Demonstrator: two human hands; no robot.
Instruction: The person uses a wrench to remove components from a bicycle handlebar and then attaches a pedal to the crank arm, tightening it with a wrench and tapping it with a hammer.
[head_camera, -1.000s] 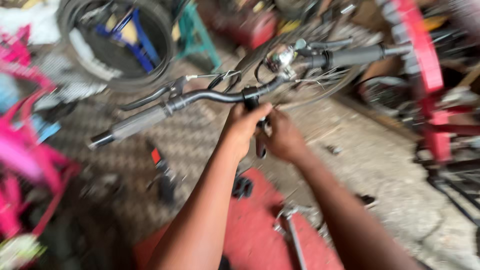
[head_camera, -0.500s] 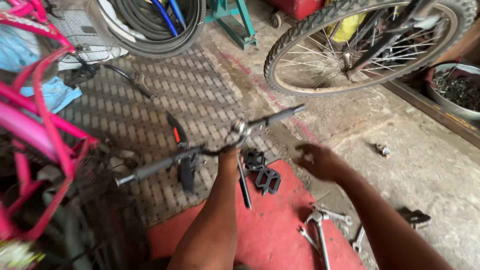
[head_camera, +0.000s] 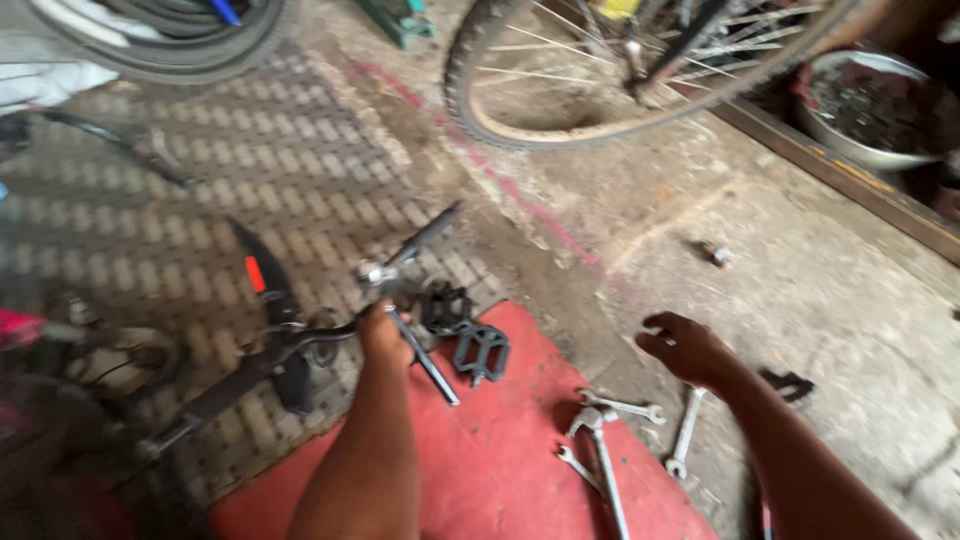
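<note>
Above red mat (head_camera: 500, 450), left hand (head_camera: 385, 335) gripping handlebar (head_camera: 300, 345)

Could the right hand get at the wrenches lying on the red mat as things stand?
Probably yes. The right hand is empty and hovers just beside the wrenches on the red mat, with nothing lying between them; the left hand holds the handlebar.

No packages, signs or screens

Nothing of that kind shows on the workshop floor; no label is clear enough to make out.
</note>
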